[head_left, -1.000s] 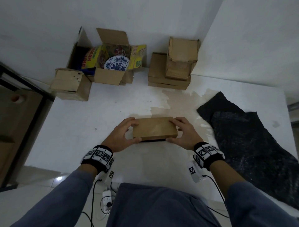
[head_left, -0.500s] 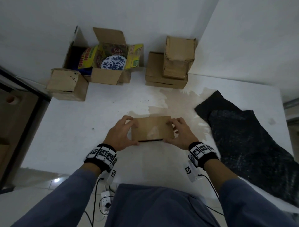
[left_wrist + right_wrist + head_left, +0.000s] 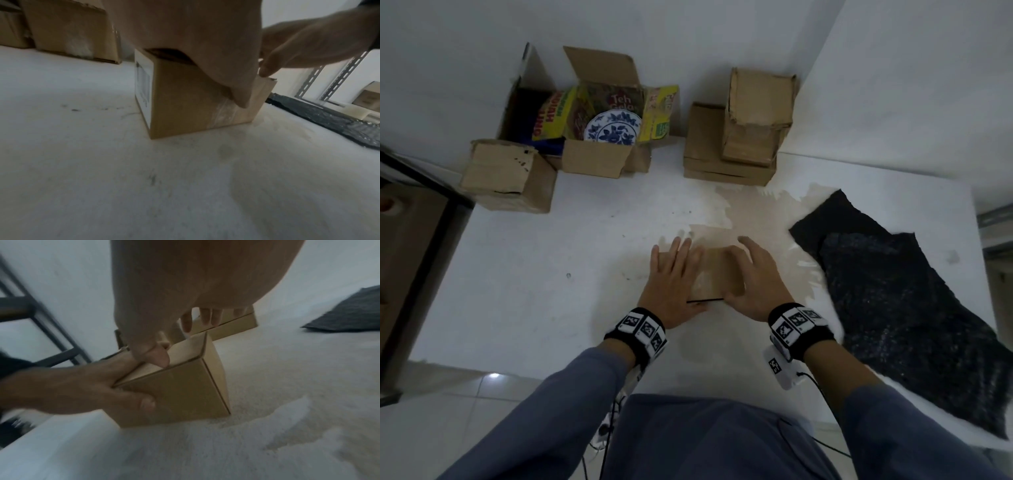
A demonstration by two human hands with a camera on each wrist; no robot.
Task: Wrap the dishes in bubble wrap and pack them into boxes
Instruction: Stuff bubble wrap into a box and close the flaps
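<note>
**Box under both hands, mid-frame**

Box (image 3: pixel 714 274) sits at frame centre on the white table (image 3: pixel 551 274), bare surface to its left, black bubble wrap (image 3: pixel 893 308) close on the right. Left hand (image 3: pixel 674 284) lies flat on the lid, fingers straight. Right hand (image 3: pixel 755 281) arches over the right end, fingers loosely spread, gripping nothing.

Dim, bluish, wide-angle views; wrist views motion-blurred.

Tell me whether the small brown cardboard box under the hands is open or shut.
Shut: the small brown cardboard box has its top flap down, with the left hand lying flat on it.
</note>
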